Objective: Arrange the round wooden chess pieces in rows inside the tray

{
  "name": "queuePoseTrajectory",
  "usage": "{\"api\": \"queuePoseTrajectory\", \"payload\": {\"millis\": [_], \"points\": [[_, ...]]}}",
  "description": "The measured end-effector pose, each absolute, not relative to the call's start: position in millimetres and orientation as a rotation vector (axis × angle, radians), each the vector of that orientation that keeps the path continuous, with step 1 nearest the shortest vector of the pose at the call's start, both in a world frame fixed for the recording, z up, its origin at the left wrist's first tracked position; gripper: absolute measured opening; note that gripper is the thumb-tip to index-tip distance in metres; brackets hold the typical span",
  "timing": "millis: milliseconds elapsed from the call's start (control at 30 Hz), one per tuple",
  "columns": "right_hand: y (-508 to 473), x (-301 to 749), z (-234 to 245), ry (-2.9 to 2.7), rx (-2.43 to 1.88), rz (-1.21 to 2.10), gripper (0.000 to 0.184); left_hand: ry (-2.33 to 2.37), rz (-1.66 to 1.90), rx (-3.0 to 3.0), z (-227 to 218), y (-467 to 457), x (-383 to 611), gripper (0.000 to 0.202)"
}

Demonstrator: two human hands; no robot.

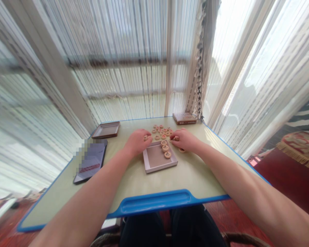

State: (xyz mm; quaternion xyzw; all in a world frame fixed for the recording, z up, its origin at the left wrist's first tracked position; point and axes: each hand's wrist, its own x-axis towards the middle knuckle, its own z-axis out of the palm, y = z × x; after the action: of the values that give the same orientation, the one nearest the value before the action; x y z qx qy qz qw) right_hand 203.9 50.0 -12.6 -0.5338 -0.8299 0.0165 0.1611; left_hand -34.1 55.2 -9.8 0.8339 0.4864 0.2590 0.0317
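Now | left hand [137, 141] fingers pinch a wooden piece [145, 138] | right hand [184, 140] fingers closed on a second piece [176, 138] | pile of pieces [161, 130] just beyond, between both hands | tray [159, 169] nearer, on counter [144, 188].

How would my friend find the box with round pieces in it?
Find the green table with the blue edge and look between the left hand and the right hand. A flat open box lies there. Only it has a pale rim and three round pieces inside; the far tray and the far closed box are brown.
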Motion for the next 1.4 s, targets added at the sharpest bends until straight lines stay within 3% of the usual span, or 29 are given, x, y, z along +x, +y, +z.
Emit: {"api": "queuePoseTrajectory", "payload": {"millis": [100, 367, 700, 1100, 1300, 1400], "points": [[52.3, 204.3, -15.2, -2.359, -1.506, 0.078, 0.027, 1.576, 0.896, 2.549, -8.0, 56.0, -33.7, 0.031], [51.5, 204.3, -16.1, -2.369, -1.417, 0.067, 0.037, 1.424, 0.696, 2.702, -10.3, 50.5, -33.2, 0.027], [48.4, 201.5, -12.0, -2.422, -1.420, 0.110, 0.030, 1.418, 0.496, 2.639, -8.7, 51.5, -32.9, 0.036], [48.3, 206.9, -11.9, -2.350, -1.430, 0.089, 0.034, 1.600, 0.744, 2.582, -8.9, 56.1, -37.6, 0.032], [67.5, 202.1, -25.7, -2.087, -1.491, 0.259, 0.067, 1.646, 0.926, 2.176, -22.8, 74.3, -38.4, 0.044], [73.5, 199.0, -29.1, -2.181, -1.507, 0.405, 0.072, 1.614, 1.014, 1.915, -27.2, 81.0, -36.6, 0.041]]}}
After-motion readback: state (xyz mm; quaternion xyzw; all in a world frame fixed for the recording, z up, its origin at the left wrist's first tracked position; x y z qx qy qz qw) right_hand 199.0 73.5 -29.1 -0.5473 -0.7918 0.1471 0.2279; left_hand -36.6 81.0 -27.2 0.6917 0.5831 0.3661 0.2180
